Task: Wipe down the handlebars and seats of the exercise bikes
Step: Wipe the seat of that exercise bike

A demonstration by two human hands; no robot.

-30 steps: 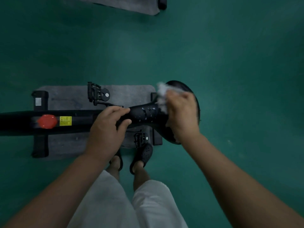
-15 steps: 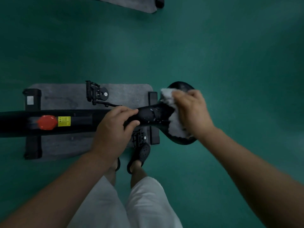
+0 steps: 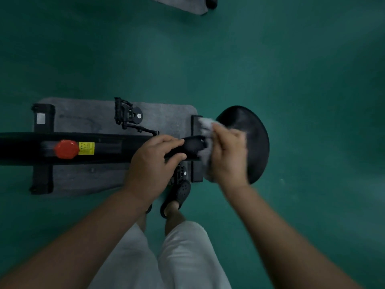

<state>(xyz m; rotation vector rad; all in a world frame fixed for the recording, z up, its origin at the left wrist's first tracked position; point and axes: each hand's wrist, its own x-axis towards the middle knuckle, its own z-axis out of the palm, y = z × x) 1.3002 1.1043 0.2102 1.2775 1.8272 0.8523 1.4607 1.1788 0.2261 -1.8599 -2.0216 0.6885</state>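
Seat: black padded exercise-bike saddle (image 3: 253, 140), wide rounded rear to the right, narrow nose pointing left over the grey floor mat (image 3: 87, 117).
Left hand (image 3: 153, 161): fingers (image 3: 166, 140) curled over the top of the saddle nose, thumb tucked beneath, gripping it.
Right hand (image 3: 228, 155): blurred; fingers bent round a crumpled white-grey cloth (image 3: 205, 130), pressing it onto the saddle where nose meets wide rear.
Cloth: bunched, poking out above and left of the right hand, touching the saddle.
Frame: black bike beam (image 3: 31, 147) left of the saddle, bearing a red round knob (image 3: 66, 149) and a yellow label (image 3: 86, 148).
Below the saddle: black perforated clog (image 3: 177, 195) on green floor (image 3: 208, 59).
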